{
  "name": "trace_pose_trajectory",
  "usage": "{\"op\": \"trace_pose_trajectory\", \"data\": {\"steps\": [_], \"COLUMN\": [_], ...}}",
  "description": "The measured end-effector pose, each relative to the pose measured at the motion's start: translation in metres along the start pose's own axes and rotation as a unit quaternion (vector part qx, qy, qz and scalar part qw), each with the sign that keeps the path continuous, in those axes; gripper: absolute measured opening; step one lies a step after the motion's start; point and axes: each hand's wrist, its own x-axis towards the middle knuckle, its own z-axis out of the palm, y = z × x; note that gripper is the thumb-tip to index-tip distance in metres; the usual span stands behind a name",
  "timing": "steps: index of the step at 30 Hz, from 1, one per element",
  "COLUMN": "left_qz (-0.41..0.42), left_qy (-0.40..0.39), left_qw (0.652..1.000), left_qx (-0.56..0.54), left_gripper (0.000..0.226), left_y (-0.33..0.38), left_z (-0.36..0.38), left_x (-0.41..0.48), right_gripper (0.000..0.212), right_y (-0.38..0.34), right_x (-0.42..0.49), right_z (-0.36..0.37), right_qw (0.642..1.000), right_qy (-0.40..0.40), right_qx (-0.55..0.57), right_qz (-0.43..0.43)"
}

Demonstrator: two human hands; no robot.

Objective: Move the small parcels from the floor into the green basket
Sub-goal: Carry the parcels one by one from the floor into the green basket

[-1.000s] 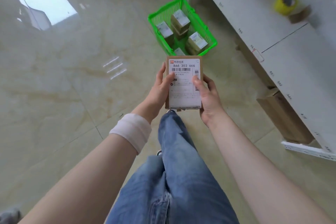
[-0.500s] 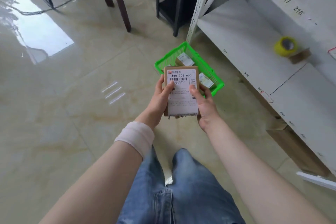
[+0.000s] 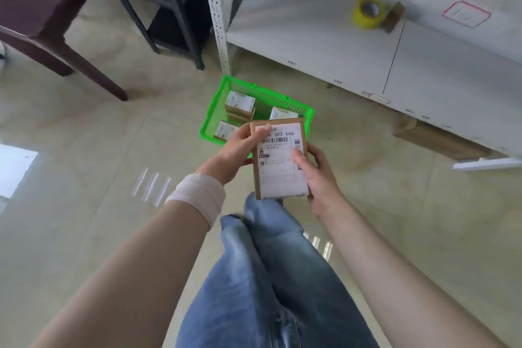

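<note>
Right, both hands clasp one flat labelled parcel (image 3: 279, 159), left hand (image 3: 237, 150) at its top corner, right hand (image 3: 316, 175) along its side, just short of the green basket (image 3: 210, 118). Best lowered into the bare gap beside the small boxes (image 3: 240, 100), not dropped.

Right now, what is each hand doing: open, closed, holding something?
Left hand: closed on the labelled parcel, at its upper left edge.
Right hand: closed on the same parcel, along its right side.

Brown parcel (image 3: 279, 161) with white barcoded label; bright green mesh basket (image 3: 214, 110) at 12 o'clock; yellow tape roll (image 3: 368, 12) at 2 o'clock, blurred; beige marbled floor (image 3: 84, 150); blue jeans (image 3: 276, 277).
</note>
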Motion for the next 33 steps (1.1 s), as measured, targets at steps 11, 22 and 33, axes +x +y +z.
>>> {"op": "trace_pose_trajectory", "data": {"steps": [11,22,33], "left_qz": [-0.070,-0.118,-0.128], "left_qy": [-0.071,-0.111,0.038], "left_qw": [0.994,0.984,0.989], "left_qx": [0.036,0.076,-0.058], "left_gripper": [0.017,0.019,0.021], "left_y": [0.010,-0.130,-0.269], "left_z": [0.016,-0.019,-0.030], "left_x": [0.135,0.383,0.488], "right_gripper": [0.032,0.070,0.015], "right_y": [-0.015,0.133,0.252], "right_x": [0.108,0.334,0.469], "right_z": [-0.019,-0.036,-0.058], "right_qw": [0.998,0.990,0.944], "right_qy": [0.048,0.106,0.244], "right_qx": [0.022,0.042,0.185], "right_qz": [0.042,0.077,0.126]}}
